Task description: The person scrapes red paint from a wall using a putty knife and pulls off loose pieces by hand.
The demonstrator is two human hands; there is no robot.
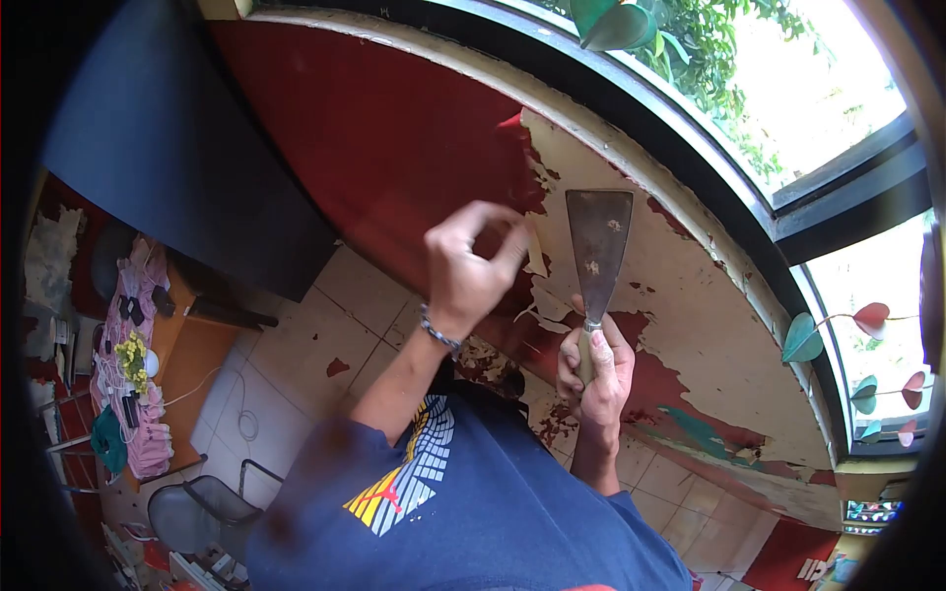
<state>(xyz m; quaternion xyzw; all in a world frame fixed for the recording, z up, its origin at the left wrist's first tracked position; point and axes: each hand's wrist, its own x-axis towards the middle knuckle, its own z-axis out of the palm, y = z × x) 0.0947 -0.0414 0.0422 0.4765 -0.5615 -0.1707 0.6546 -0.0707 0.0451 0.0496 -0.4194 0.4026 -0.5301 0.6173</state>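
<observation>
My right hand is closed around the handle of a paint scraper, its wide metal blade pointing up with pale flecks stuck to it. The blade is in front of the wall's bare cream patch; I cannot tell if it touches. To its left, my left hand, wearing a braided bracelet, has thumb and forefinger pinched together. A thin pale strip of paint shows at those fingertips, slightly blurred. Red paint covers the wall further left, with a ragged, curling edge beside the cream patch.
A window frame runs above the wall, with leaf-shaped decorations hanging by it. Paint flakes lie on the tiled floor. A dark panel, a cluttered desk and a grey chair stand at left.
</observation>
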